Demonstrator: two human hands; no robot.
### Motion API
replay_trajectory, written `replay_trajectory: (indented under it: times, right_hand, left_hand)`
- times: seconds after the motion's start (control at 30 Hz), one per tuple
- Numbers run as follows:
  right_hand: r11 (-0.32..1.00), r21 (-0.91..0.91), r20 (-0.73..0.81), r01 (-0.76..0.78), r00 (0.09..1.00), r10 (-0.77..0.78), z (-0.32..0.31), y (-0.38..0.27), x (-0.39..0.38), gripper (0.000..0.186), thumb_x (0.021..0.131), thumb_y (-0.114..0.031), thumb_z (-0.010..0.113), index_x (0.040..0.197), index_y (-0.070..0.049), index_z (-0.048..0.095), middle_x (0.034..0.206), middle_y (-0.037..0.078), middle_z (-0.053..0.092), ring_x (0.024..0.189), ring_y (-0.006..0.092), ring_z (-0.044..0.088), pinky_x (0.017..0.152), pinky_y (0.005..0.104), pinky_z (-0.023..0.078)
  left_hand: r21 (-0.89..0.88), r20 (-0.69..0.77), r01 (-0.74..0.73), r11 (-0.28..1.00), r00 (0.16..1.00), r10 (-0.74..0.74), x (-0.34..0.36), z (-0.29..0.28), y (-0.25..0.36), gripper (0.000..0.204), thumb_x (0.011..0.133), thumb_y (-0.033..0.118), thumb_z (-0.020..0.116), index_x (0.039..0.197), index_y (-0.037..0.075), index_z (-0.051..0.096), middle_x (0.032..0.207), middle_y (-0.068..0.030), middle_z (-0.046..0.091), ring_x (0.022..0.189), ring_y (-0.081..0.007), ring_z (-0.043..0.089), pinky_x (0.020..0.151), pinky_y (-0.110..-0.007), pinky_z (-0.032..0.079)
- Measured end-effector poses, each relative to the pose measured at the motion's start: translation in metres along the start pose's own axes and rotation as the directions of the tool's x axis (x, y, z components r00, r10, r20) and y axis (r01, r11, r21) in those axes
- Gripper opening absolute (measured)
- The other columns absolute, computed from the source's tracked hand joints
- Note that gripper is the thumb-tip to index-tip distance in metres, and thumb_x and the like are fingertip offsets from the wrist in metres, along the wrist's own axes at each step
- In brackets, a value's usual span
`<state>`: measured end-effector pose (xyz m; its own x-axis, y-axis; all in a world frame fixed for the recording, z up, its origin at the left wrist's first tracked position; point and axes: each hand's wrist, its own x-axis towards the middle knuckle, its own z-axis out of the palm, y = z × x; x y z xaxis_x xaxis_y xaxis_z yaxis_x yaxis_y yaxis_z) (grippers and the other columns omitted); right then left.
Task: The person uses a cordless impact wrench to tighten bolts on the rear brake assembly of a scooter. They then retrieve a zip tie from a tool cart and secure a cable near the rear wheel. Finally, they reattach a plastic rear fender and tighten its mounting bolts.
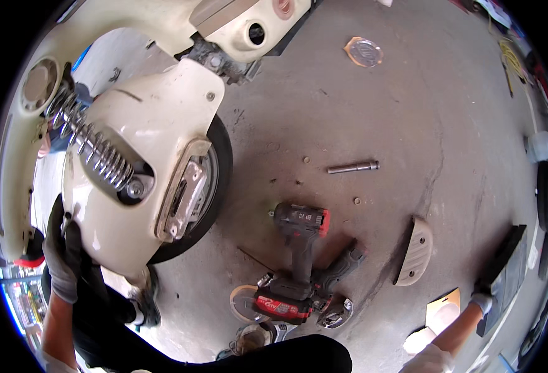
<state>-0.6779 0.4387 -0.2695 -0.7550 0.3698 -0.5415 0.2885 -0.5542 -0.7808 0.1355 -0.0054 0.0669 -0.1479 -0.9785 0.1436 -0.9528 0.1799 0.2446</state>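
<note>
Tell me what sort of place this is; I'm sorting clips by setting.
Likely a scooter repair shop: a cream scooter with its rear wheel exposed, an impact wrench and a loose axle bolt on the concrete floor.

The scooter body (pixel 143 130) is cream, its tyre (pixel 223 163) black, its spring (pixel 96 152) chrome. The left hand (pixel 62 252) wears a dark grey glove. The drill (pixel 295 261) is black with red trim. The floor (pixel 379 124) is grey; a beige cover (pixel 415 252) lies there.
</note>
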Motion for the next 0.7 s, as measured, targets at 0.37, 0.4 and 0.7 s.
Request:
replay_trajectory:
  times: [0.37,0.4,0.7]
  right_hand:
    - [0.977,-0.211,0.078,-0.012,0.996,0.029,-0.043,-0.041,0.064,0.063,0.09,-0.054,0.044,0.132,-0.006,0.048,0.125,0.018,0.058,0.115,0.0394,0.055,0.099,0.0585,0.04]
    - [0.976,-0.218,0.086,-0.015,0.996,0.035,-0.04,-0.041,0.06,0.062,0.091,-0.052,0.045,0.132,-0.006,0.048,0.124,0.018,0.058,0.115,0.0393,0.055,0.099,0.0578,0.041]
    - [0.951,-0.309,0.18,-0.03,0.98,0.089,-0.006,-0.024,0.041,0.051,0.095,-0.039,0.046,0.132,-0.003,0.047,0.118,0.022,0.06,0.115,0.0381,0.057,0.098,0.0512,0.045]
  left_hand:
    - [0.199,-0.049,0.019,0.98,0.999,-0.009,0.0,0.008,-0.007,0.05,0.1,0.031,0.05,0.136,-0.003,0.046,0.105,-0.0118,0.067,0.075,-0.0095,0.06,0.064,-0.026,0.05]
    - [0.196,-0.018,0.056,0.979,0.998,-0.053,-0.001,0.01,0.002,0.051,0.1,0.035,0.05,0.133,-0.003,0.049,0.096,-0.0097,0.068,0.074,-0.0098,0.059,0.063,-0.026,0.049]
    - [0.023,-0.13,-0.026,0.999,0.991,0.029,0.009,0.008,0.033,0.048,0.1,0.041,0.049,0.12,-0.001,0.058,0.075,0.0011,0.056,0.063,-0.0065,0.047,0.053,-0.023,0.039]
